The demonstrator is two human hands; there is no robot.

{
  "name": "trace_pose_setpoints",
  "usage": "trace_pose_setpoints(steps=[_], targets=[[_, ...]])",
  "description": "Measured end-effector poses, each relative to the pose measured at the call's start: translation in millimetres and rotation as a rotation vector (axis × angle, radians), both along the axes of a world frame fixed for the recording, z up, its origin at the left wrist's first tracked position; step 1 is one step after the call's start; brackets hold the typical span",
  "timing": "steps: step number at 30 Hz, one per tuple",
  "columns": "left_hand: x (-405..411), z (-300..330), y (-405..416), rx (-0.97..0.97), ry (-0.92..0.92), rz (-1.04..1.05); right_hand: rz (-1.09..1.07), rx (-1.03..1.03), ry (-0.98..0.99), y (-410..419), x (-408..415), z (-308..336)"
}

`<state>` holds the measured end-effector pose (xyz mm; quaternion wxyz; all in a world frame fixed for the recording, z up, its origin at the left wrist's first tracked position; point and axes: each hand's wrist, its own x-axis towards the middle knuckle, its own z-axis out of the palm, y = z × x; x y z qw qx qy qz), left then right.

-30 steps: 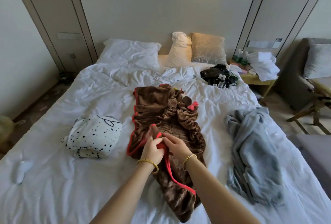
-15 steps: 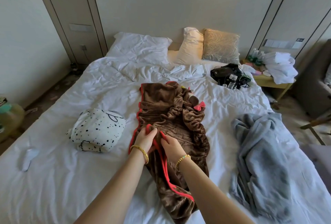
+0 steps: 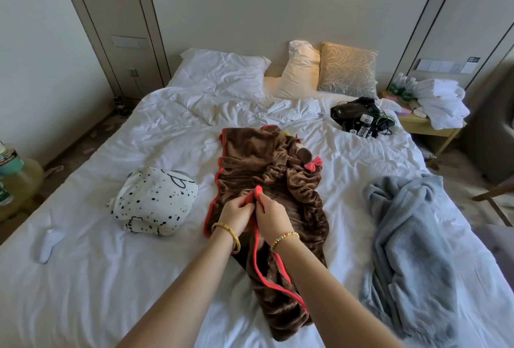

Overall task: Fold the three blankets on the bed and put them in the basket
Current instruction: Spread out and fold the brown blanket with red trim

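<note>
Over on the left, the spotted white blanket point(image 3: 155, 205) sits bundled in a loose heap on the bed point(image 3: 91, 278), out of the way and not neatly folded as far as one can judge. Now to the centre: the brown blanket point(image 3: 267, 180) with its red trim lies bunched lengthwise, and both hands are right on it. The left hand point(image 3: 236, 212) has its fingers curled, pinching the red edge; the right hand point(image 3: 271, 215), touching it, pinches the same edge just alongside. That looks like a hunt for the hem, to find a corner and spread the cloth out for folding. Off to the right, the grey-blue blanket point(image 3: 411, 242) sprawls crumpled and untouched, waiting its turn. No basket in view, so all three remain on the bed.
</note>
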<state>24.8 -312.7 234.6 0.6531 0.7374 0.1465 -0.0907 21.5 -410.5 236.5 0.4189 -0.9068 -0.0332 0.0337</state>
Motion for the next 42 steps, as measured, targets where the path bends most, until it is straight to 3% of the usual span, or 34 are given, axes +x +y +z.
trace_pose_setpoints(steps=[5,9,13,16,19,23,26,32,37,42], targets=[[3,9,5,-0.327,0.146,-0.032,0.221,-0.141,0.011,-7,2,4],[14,6,8,-0.149,0.112,0.056,0.313,-0.201,-0.01,-10,-4,5],[19,1,4,-0.179,0.104,0.155,0.167,-0.013,-0.095,-7,-13,-1],[19,4,2,-0.283,0.081,0.228,-0.01,0.137,0.013,-11,-19,-11],[22,13,1,-0.418,0.046,0.284,0.015,0.188,0.159,-17,-24,-22],[26,31,-2,-0.445,0.02,0.31,0.006,-0.023,0.312,-20,-35,-40],[26,42,0,-0.441,-0.019,0.329,-0.084,-0.067,0.417,-25,-45,-48],[7,50,31,-0.435,-0.064,0.449,-0.027,-0.382,0.596,-42,-81,-72],[-42,39,74,-0.3,-0.027,0.514,-0.201,-0.524,0.555,-51,-146,-90],[-110,2,122,0.171,0.053,0.48,-0.427,-0.555,0.581,-37,-221,-96]])
